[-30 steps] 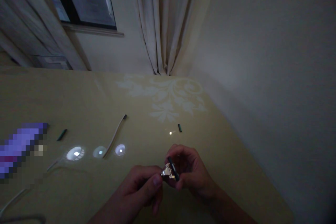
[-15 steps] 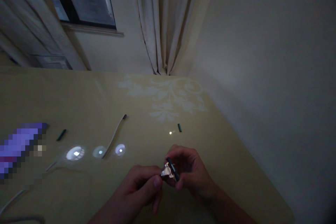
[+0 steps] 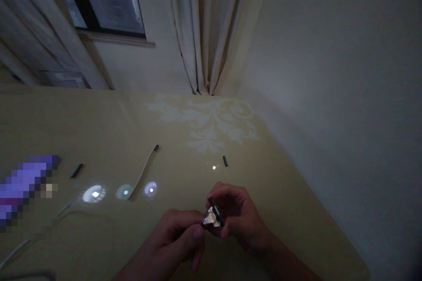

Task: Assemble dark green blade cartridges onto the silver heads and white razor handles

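Note:
Near the table's front, my left hand (image 3: 180, 237) pinches the narrow end of a small shiny metal piece (image 3: 209, 218) between thumb and fingertips. My right hand (image 3: 242, 215) grips a short black bar (image 3: 216, 212) at the wide end of that piece, fingers curled behind and thumb at its lower end. Metal and bar touch; their exact kind is too small and dim to make out. Past my right hand lies a small black strip (image 3: 225, 161). To the left rests a thin pale cord (image 3: 143, 171) with a dark tip.
Another dark strip (image 3: 77, 171) lies at left beside a blurred-out purple object (image 3: 24, 186). A pale cable (image 3: 15, 253) runs along the lower left. Lamp reflections shine on the glossy table (image 3: 99, 131). A wall (image 3: 346, 96) borders the right; curtains (image 3: 204, 30) hang behind.
The metal piece has tilted very slightly between my fingers, and its shine has dimmed. Both hands keep nearly the same place and grip.

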Demonstrator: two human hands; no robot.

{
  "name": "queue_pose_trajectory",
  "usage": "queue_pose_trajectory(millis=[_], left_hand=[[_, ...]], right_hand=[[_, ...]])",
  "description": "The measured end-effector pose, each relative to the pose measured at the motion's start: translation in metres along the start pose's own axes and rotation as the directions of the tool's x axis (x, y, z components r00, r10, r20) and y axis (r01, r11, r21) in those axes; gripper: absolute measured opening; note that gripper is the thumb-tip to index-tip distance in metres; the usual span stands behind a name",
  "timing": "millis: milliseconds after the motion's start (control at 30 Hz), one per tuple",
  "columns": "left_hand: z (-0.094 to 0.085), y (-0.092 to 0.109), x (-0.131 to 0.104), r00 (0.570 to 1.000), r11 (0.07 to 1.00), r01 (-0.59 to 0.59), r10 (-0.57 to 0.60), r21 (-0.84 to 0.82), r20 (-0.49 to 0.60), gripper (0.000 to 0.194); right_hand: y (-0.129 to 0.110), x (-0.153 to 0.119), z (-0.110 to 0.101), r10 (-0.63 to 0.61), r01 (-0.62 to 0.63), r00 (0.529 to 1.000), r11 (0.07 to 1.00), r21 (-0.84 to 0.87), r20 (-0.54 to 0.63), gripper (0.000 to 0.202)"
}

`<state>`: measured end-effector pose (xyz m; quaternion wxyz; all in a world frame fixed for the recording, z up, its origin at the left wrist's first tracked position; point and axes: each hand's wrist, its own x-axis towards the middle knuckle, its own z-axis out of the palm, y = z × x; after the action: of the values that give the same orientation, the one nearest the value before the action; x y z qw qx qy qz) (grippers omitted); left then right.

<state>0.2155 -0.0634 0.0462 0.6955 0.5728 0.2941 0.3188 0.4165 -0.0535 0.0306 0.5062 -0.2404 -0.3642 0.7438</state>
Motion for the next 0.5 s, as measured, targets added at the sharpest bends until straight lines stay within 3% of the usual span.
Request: queue_pose_trajectory(millis=[300,500], left_hand=[[0.0021,0.0054,-0.0011,0.998,0.997,0.055,-0.055,-0.051,-0.006,0.058],[0.0014,0.0034,-0.0005,1.000,0.999,0.025,-0.025,-0.023,0.005,0.059]], right_hand=[[0.0010,-0.0001,0.0007,0.006,-0.006,1.000,1.000,0.016,0.017,0.057],[-0.0001,-0.0010,0.0004,-0.008,0.008,1.000,1.000,0.005,0.015,0.057]])
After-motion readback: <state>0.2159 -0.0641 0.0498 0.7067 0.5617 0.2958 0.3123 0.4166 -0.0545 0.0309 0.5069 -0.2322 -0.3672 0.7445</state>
